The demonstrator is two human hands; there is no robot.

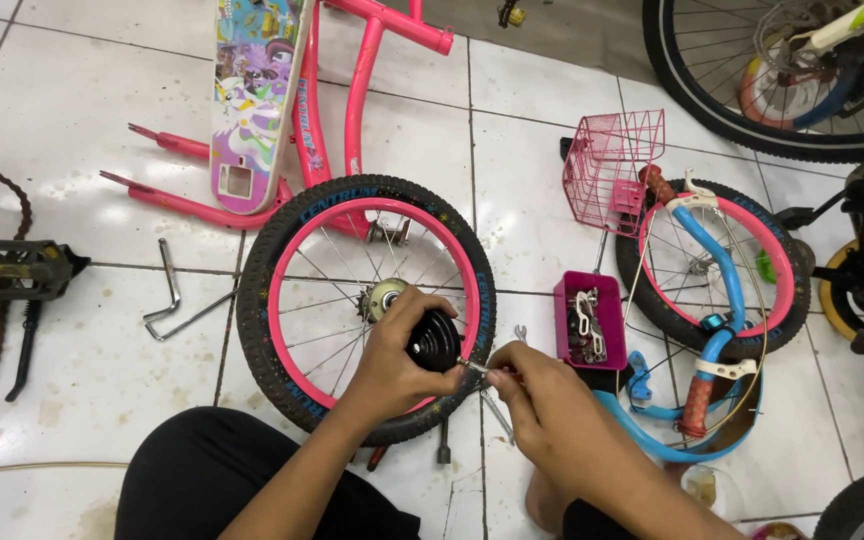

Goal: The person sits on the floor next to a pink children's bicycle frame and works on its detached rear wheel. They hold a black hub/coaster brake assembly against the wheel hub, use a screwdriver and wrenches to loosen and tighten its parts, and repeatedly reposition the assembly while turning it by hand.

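The black ribbed part (435, 341), round and finned like a small drum, sits at the hub of the pink-rimmed wheel (365, 305), which lies flat on the white tiled floor (72, 110). The left hand (399, 352) is closed round the part from the near side, apparently to steady it over the hub. The right hand (537, 392) is pinched narrow on a small silvery piece (474, 367) that points at the part's edge; finger and thumb meet on it (whether a bolt or a tool tip cannot be told). Wheel flat and close to the knees, so both hands reach the hub from above.

Just right of the wheel stands a magenta parts box (588, 318) of small metal fittings, within easy reach of the right hand. Left of the wheel lie hex keys (174, 300); beyond it, the pink bicycle frame (322, 110). Farther right: a second small wheel (709, 262) under blue handlebars (717, 330), and a pink wire basket (612, 165).

Hidden: the left palm covers much of the part. The axle below is not visible. Tools (442, 440) under the wheel's near edge are partly hidden. A pedal and chain (12, 268) are cut at the left border.
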